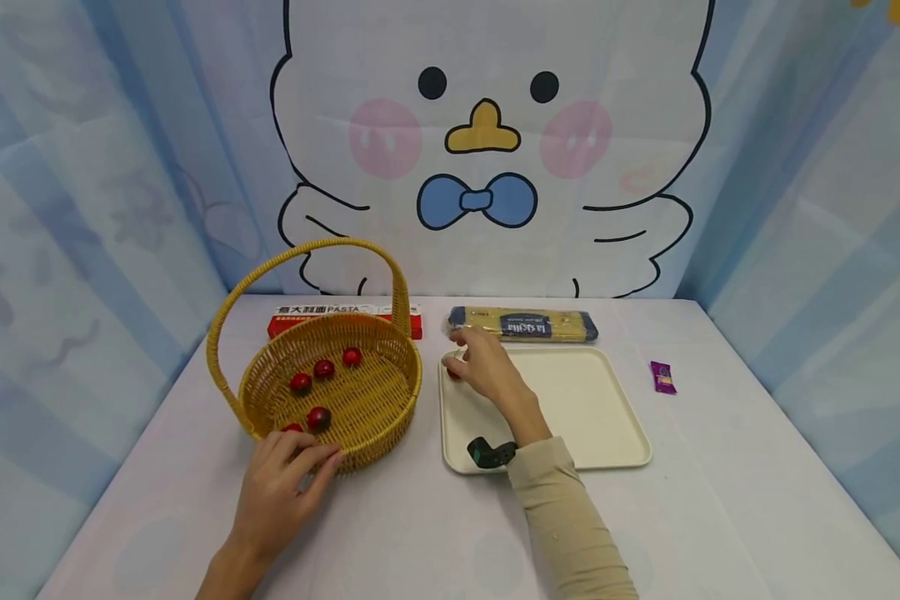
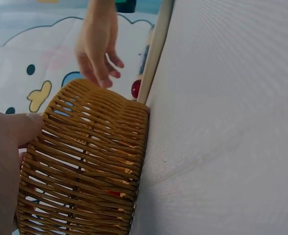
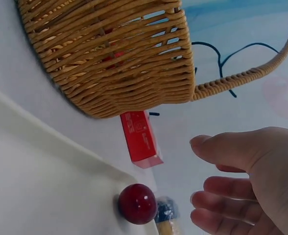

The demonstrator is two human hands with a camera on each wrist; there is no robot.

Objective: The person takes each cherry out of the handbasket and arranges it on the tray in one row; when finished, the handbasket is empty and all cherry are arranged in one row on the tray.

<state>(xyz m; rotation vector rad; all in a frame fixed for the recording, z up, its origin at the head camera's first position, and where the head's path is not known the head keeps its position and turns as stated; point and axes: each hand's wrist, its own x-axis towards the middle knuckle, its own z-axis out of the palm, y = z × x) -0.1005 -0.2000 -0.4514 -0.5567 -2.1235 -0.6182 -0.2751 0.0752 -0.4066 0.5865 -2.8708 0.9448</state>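
Note:
My left hand grips the near rim of a yellow-brown wicker basket, its thumb against the weave in the left wrist view. Several dark red cherries lie inside the basket, which has a tall arched handle. Over the far left corner of a cream tray, my right hand hovers with loosely bent fingers. One cherry sits on the tray near that corner. In the right wrist view, a gap separates the cherry from the fingers, and the hand holds nothing.
A red pasta box lies behind the basket. Behind the tray is a pack of spaghetti in clear and blue wrapping. A small purple packet lies right of the tray. Printed curtains stand around the white table.

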